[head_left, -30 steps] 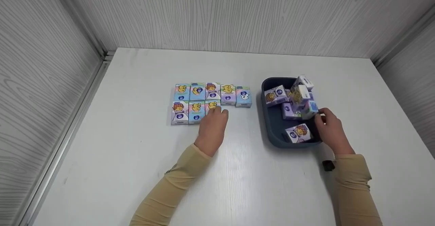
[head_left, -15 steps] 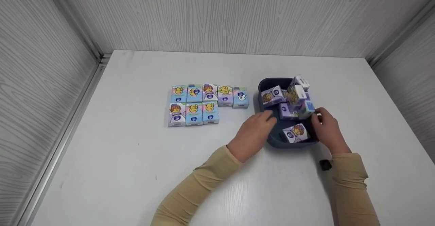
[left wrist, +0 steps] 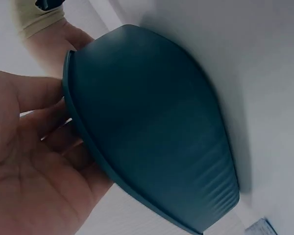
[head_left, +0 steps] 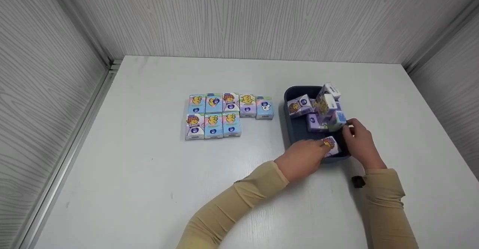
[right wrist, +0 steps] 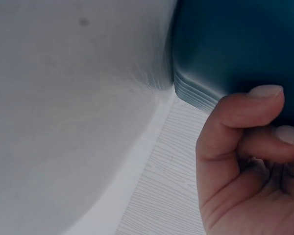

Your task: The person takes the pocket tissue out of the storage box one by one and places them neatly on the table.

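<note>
My left hand point(head_left: 304, 158) reaches over the near side of a dark blue plastic bin point(head_left: 297, 129). Its fingers lie on a small printed carton point(head_left: 332, 146) with a cartoon figure, at the bin's near end, and cover the carton's left part. In the left wrist view the bin's rim point(left wrist: 88, 142) hides the fingertips and the carton. My right hand point(head_left: 361, 144) grips the bin's right rim. The right wrist view shows curled fingers point(right wrist: 250, 107) against the bin's outer wall point(right wrist: 235, 44). More cartons point(head_left: 327, 106) are heaped at the bin's far end, some standing above the rim.
Left of the bin, several similar cartons lie flat in two adjoining rows, a far row point(head_left: 231, 102) and a shorter near row point(head_left: 213, 125). The white tabletop point(head_left: 131, 166) meets wood-grain panels point(head_left: 224, 20) at the back and sides.
My left hand has left the near row's rightmost carton, moved right and reached into the bin onto a carton there. My right hand has stayed at the rim.
</note>
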A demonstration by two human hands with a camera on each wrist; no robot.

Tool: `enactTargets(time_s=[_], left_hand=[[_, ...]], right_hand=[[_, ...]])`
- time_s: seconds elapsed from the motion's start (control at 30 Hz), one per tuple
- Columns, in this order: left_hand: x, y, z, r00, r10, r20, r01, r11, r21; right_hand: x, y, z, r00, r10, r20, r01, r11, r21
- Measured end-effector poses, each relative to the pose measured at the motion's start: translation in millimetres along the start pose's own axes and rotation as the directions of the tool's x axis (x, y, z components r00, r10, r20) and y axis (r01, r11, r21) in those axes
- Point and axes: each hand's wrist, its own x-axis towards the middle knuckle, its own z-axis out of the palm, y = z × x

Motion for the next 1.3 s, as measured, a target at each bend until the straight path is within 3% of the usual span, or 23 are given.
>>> enactTargets(time_s=[0.17, 0.4, 0.53, 0.67, 0.77, 1.13, 1.3], left_hand=[[5.0, -2.6, 2.9, 0.997, 0.003, 0.077, 0.001, 0.998, -0.061], [7.7, -4.9, 4.7, 0.997, -0.046, 0.066, 0.050, 0.997, -0.054], [11.1, -9.8, 3.6, 0.990, -0.128, 0.051, 0.130, 0.990, -0.045], [15.1, -16.8, 2.3, 0.969, -0.243, 0.051, 0.245, 0.968, -0.047], [17.0, -18.6, 1.1, 0.956, -0.289, 0.051, 0.291, 0.956, -0.039], [25.2, -15.2, 0.6, 0.937, -0.348, -0.004, 0.347, 0.935, -0.077], [28.1, -17.6, 2.2, 0.944, -0.330, 0.014, 0.330, 0.940, -0.084]], right_hand=[[1, 0, 1, 1.000, 0.007, -0.001, -0.007, 1.000, -0.012], [1, 0, 2, 0.999, 0.024, 0.022, -0.024, 1.000, 0.010], [2, -1, 2, 0.999, 0.021, 0.029, -0.021, 1.000, 0.021], [1, -1, 2, 0.999, 0.015, 0.035, -0.015, 1.000, 0.015], [0, -1, 2, 1.000, 0.009, 0.030, -0.010, 1.000, 0.018], [1, 2, 0, 0.999, 0.015, 0.029, -0.015, 1.000, 0.020], [2, 2, -1, 0.999, 0.027, 0.041, -0.028, 0.999, 0.019]])
